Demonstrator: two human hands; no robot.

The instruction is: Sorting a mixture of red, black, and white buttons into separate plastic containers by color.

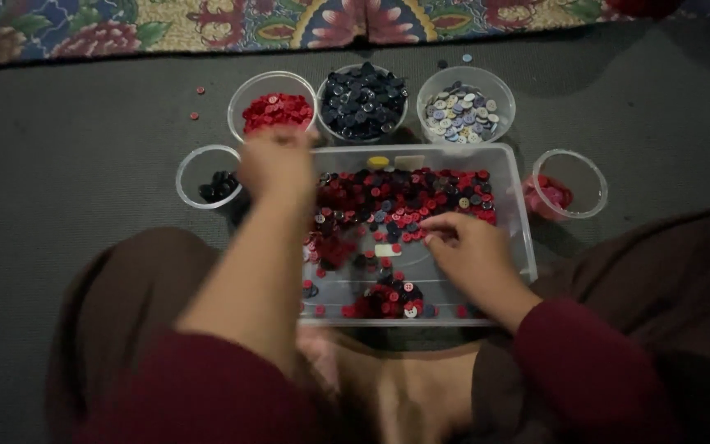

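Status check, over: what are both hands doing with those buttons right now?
Left hand at red-button cup, grip unclear. Right hand picking among mixed buttons in clear tray. Nothing blocking.

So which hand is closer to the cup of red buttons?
The left hand. It sits right at the near rim of the cup of red buttons. The right hand is farther off, down in the clear tray.

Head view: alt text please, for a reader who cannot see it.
A seated person's right hand picks among mixed red and dark buttons in a clear tray, while the left hand reaches toward a cup of red buttons.
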